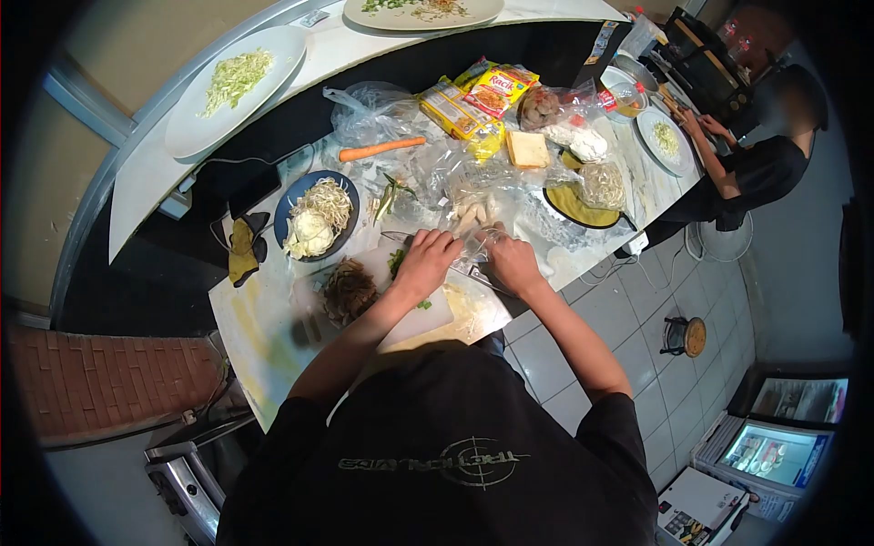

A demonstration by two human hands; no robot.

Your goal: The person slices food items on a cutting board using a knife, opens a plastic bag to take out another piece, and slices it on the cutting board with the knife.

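Both my hands are at a clear plastic bag [475,202] with pale pieces inside, near the front edge of the marble counter. My left hand [431,261] has its fingers bent at the bag's left side, above the cutting board [437,316]. Against the bag's right side, my right hand [510,261] has its fingers curled on the plastic. Chopped greens [423,303] and a brown shredded heap [349,291] lie on the board. Part of a knife blade [396,237] shows beside my left hand. A blue plate [317,216] holds bean sprouts and a pale cauliflower-like piece.
Behind the bag are a carrot [381,149], yellow packets [499,89], a pale block [528,150] and a bag of noodles [602,187]. White plates [182,127] stand on the raised ledge. Another person [769,168] works at the far right. A stool [695,337] stands on the floor.
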